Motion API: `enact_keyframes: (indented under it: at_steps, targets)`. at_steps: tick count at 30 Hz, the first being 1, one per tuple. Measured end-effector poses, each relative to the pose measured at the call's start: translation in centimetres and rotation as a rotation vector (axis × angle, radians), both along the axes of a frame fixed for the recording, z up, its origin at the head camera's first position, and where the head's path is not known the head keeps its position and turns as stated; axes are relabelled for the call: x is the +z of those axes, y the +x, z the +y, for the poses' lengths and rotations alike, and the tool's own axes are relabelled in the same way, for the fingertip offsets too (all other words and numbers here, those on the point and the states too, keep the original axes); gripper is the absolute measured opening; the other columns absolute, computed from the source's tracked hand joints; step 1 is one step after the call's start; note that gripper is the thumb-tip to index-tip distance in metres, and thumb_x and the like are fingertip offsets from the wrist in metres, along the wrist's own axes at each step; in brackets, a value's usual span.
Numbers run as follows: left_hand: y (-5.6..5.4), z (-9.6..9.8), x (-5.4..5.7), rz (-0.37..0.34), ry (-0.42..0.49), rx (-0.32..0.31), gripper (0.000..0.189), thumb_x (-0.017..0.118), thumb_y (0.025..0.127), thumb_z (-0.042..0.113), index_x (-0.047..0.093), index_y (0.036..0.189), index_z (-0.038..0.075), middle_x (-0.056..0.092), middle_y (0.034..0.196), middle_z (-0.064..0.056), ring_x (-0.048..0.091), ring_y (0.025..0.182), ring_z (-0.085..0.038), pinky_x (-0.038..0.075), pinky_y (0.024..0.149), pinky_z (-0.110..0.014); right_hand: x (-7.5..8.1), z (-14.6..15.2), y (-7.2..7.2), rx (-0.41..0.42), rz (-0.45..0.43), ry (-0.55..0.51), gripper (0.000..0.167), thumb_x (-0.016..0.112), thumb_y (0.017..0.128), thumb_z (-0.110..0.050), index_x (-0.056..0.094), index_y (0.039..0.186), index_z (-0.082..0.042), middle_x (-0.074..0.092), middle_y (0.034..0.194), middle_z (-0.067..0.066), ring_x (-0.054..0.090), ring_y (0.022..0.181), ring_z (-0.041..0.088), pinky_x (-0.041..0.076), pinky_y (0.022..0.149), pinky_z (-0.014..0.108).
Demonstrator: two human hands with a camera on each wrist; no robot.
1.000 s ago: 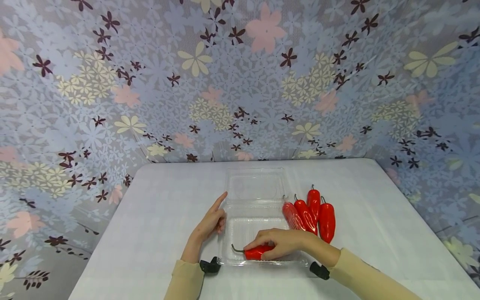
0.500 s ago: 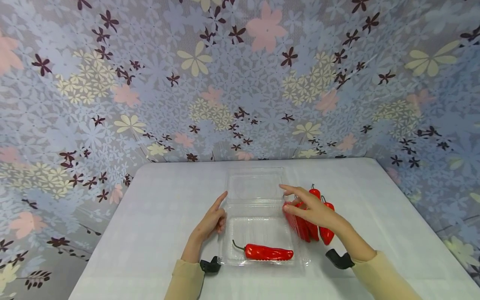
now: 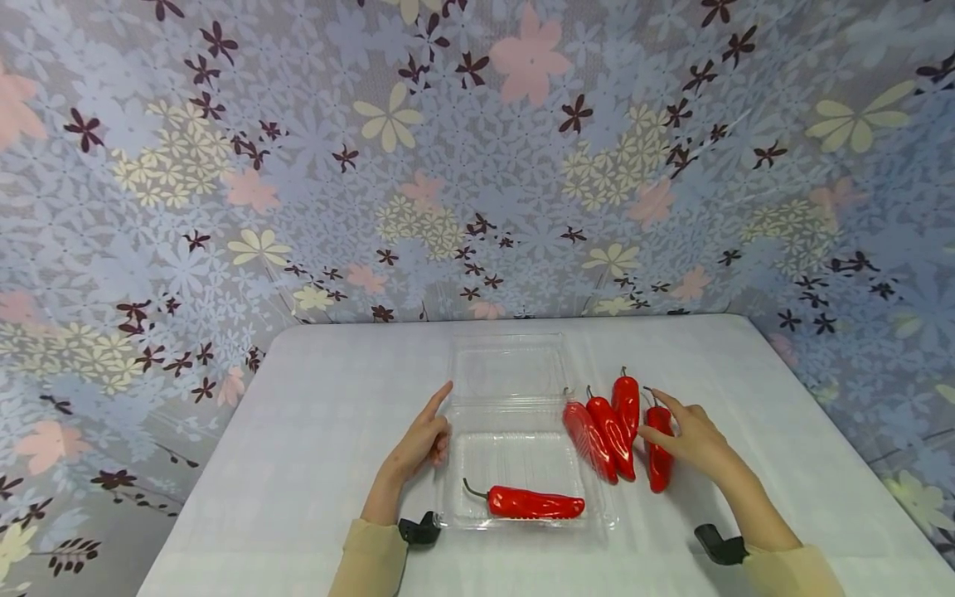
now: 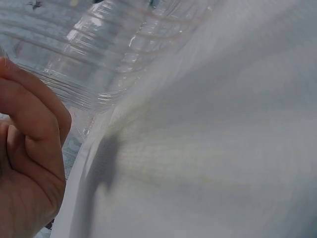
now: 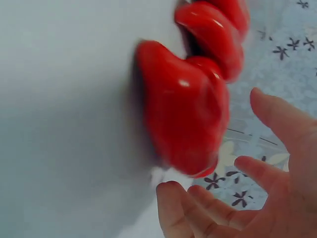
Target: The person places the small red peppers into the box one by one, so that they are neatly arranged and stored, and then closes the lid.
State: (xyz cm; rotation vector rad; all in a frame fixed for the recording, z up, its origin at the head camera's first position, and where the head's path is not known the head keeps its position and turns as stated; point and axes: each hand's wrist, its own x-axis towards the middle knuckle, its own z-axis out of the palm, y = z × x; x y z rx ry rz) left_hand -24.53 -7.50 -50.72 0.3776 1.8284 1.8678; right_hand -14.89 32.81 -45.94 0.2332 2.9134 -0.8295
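My left hand (image 3: 419, 441) rests at the left edge of a clear plastic clamshell box (image 3: 515, 456), index finger stretched forward and the other fingers curled; nothing shows in its grasp. One red chili pepper (image 3: 535, 502) lies sideways along the near side of the box, green stem to the left. At the right, my right hand (image 3: 697, 435) reaches over the rightmost red pepper (image 3: 660, 464), thumb and fingers spread around its upper part. In the right wrist view these fingers (image 5: 171, 203) are apart, close beside the nearest pepper (image 5: 183, 109).
The box's lid (image 3: 507, 373) lies folded back behind its base. Three more red peppers (image 3: 613, 435) lie in a row right of the box, the leftmost partly seen through its clear rim. A white cloth covers the table (image 3: 336, 373); a floral curtain (image 3: 477, 166) hangs behind it.
My right hand has let go of the pepper in the box and moved right to the rightmost pepper, which has shifted slightly away from the others. My left hand has stayed in place.
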Motion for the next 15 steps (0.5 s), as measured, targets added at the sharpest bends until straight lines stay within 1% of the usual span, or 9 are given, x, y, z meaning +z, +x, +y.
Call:
enact_keyframes:
  at_steps: [4,9,11,15]
  targets:
    - [0.1,0.0,0.0,-0.004,-0.007,0.013,0.071,0.035,0.087,0.005,0.016,0.152,0.024,0.037,0.053,0.003,0.04,0.04,-0.007,0.035,0.036,-0.019,-0.9,0.3,0.5,-0.02,-0.033,0.009,0.085,0.068,0.08,-0.044,0.033,0.139,0.006,0.04,0.111,0.039,0.047,0.098,0.053,0.05,0.068,0.06]
    - [0.2,0.0,-0.1,-0.002,-0.009,0.008,0.071,0.035,0.087,0.004,0.014,0.153,0.021,0.037,0.053,0.003,0.039,0.04,-0.007,0.035,0.036,-0.019,-1.6,0.3,0.9,-0.013,-0.033,0.006,0.084,0.07,0.079,-0.041,0.034,0.138,0.007,0.048,0.1,0.031,0.052,0.087,0.041,0.052,0.063,0.052]
    - [0.2,0.0,-0.1,-0.001,-0.008,0.006,0.071,0.035,0.087,0.004,0.014,0.153,0.02,0.036,0.053,0.003,0.039,0.04,-0.007,0.036,0.036,-0.019,-1.7,0.2,0.9,-0.005,-0.032,-0.01,0.083,0.07,0.079,-0.037,0.033,0.139,0.007,0.05,0.1,0.031,0.053,0.087,0.041,0.053,0.063,0.051]
    - [0.2,0.0,-0.1,0.006,-0.005,0.011,0.071,0.035,0.087,0.004,0.015,0.153,0.02,0.037,0.053,0.003,0.039,0.04,-0.007,0.035,0.036,-0.019,-1.8,0.0,0.7,0.003,-0.031,-0.072,0.081,0.07,0.081,-0.031,0.03,0.141,0.005,0.05,0.111,0.036,0.054,0.093,0.046,0.053,0.066,0.053]
